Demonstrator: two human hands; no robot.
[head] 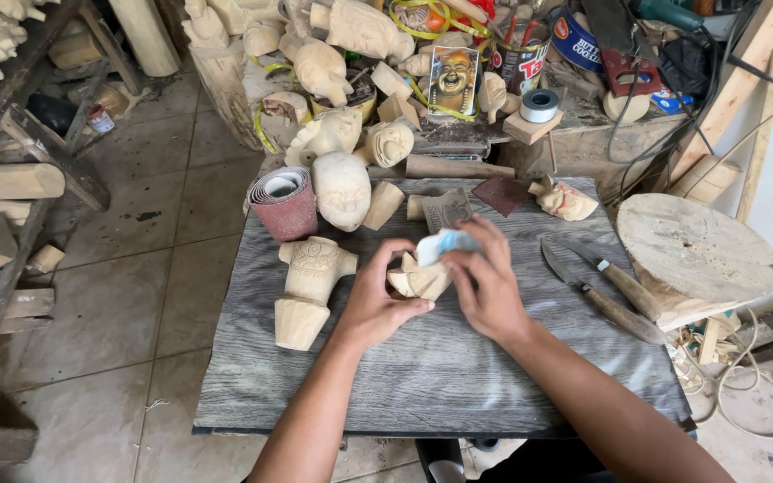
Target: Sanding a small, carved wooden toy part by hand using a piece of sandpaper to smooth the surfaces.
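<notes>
Small carving (418, 279), left hand (378, 300) cupping, right hand (487, 284) pressing sandpaper (443, 243)

two bare arms come in from the bottom. no sleeves, no gloves, no rings, no watch. the left hand (373, 304) and right hand (487, 286) have short nails.

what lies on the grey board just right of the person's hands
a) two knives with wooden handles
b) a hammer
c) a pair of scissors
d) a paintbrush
a: two knives with wooden handles lie side by side on the grey board, to the right of the right hand, which meets the left hand on a small wood carving.
</notes>
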